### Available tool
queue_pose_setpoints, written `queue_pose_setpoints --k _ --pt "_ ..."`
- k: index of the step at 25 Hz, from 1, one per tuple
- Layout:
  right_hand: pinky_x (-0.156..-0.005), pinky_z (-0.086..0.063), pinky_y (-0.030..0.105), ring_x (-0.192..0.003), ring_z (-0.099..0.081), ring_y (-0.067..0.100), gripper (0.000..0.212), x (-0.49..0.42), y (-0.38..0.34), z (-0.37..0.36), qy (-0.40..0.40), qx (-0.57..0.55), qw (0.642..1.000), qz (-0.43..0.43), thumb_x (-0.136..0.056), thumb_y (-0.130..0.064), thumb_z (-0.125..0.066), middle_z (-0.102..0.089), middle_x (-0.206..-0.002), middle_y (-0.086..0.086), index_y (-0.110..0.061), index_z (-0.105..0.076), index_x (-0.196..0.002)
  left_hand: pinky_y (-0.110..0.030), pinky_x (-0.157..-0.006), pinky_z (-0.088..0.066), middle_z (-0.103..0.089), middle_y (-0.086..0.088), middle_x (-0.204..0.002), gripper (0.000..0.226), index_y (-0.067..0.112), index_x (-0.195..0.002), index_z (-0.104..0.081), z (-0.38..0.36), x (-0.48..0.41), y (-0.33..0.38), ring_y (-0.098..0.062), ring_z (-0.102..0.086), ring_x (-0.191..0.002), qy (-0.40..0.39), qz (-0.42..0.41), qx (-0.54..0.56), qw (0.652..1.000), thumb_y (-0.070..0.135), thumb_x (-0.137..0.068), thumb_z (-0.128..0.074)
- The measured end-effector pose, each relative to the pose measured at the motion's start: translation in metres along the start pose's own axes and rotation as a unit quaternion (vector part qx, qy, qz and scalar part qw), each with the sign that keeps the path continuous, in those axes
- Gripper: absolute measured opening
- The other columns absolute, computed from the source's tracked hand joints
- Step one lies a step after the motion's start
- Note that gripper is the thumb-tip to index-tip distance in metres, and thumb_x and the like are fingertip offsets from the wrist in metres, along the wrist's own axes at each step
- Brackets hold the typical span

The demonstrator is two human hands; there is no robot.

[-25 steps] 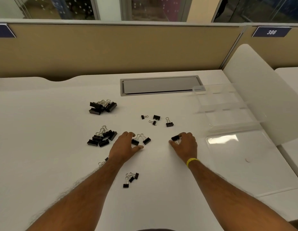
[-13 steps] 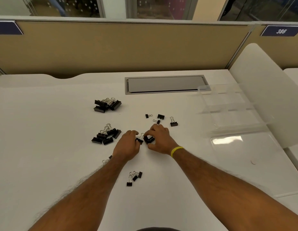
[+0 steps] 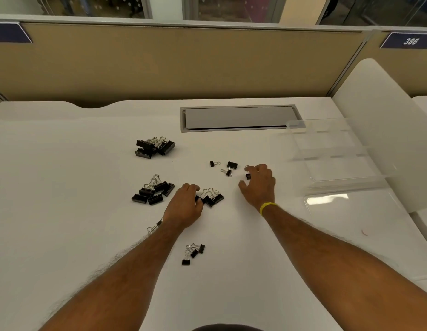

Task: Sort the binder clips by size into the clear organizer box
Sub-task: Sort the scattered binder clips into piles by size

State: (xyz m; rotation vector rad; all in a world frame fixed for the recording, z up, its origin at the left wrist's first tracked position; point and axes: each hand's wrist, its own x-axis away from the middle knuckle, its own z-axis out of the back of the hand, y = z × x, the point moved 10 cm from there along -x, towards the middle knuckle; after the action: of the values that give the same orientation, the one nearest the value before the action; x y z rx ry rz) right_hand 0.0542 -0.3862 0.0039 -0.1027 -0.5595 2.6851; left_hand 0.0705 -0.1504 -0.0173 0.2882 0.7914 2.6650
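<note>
Desk [image 3: 229,220] bare between left hand [image 3: 183,207] gripping clip cluster [image 3: 212,199] and right hand [image 3: 258,185], seemingly spread, touching small clip [image 3: 248,176].

This is an open-plan office: a white desk [image 3: 64,187] with a grey cable hatch [image 3: 236,118], a tan fabric partition [image 3: 159,63] bearing number plate 386 [image 3: 409,41], glass walls [image 3: 231,8] beyond, and binder clips [image 3: 155,146] lying about.

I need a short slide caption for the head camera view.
Left hand and right hand reach for black binder clips beside the clear organizer box.
</note>
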Motion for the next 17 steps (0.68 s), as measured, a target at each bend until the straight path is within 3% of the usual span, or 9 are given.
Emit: queue_pose_setpoints --k 3,9,14,17 --pt "-0.096 -0.040 0.042 -0.116 -0.043 0.032 0.044 -0.004 0.021 -0.009 -0.036 0.020 0.998 -0.037 -0.085 -0.032 -0.061 -0.046 -0.125 0.011 -0.017 -0.058 -0.126 -0.034 -0.088 -0.048 -0.054 -0.006 -0.125 0.037 0.012 -0.129 -0.051 0.001 0.001 0.001 -0.020 -0.053 -0.112 0.002 0.000 -0.005 1.000 0.023 -0.093 -0.050" --pt "-0.087 -0.046 0.037 -0.103 -0.051 0.028 0.017 0.012 0.019 -0.014 0.001 -0.090 0.996 -0.022 -0.085 -0.015 -0.060 -0.057 -0.102 0.009 -0.010 -0.066 -0.099 -0.035 -0.089 -0.049 -0.055 -0.006 -0.125 0.037 0.012 -0.128 -0.051 0.001 0.001 0.001 -0.020 -0.053 -0.113 0.005 -0.001 -0.004 1.000 0.024 -0.094 -0.050" --pt "-0.089 -0.048 0.035 -0.094 -0.058 0.019 0.030 0.035 -0.023 -0.028 -0.036 -0.177 0.979 0.093 -0.077 -0.015 -0.070 -0.063 -0.100 0.000 -0.014 -0.065 -0.106 -0.035 -0.090 -0.049 -0.054 -0.006 -0.125 0.037 0.013 -0.128 -0.051 0.001 0.002 0.002 -0.019 -0.054 -0.112 0.003 0.000 -0.006 1.000 0.026 -0.093 -0.051" --pt "-0.089 -0.046 0.029 -0.094 -0.059 0.015 0.033 0.042 -0.032 -0.034 -0.064 -0.195 0.973 0.107 -0.079 -0.022 -0.071 -0.062 -0.102 -0.005 -0.017 -0.064 -0.111 -0.036 -0.089 -0.049 -0.055 -0.005 -0.123 0.037 0.014 -0.128 -0.051 0.000 0.001 0.001 -0.019 -0.054 -0.111 0.004 0.002 -0.004 1.000 0.026 -0.093 -0.051"
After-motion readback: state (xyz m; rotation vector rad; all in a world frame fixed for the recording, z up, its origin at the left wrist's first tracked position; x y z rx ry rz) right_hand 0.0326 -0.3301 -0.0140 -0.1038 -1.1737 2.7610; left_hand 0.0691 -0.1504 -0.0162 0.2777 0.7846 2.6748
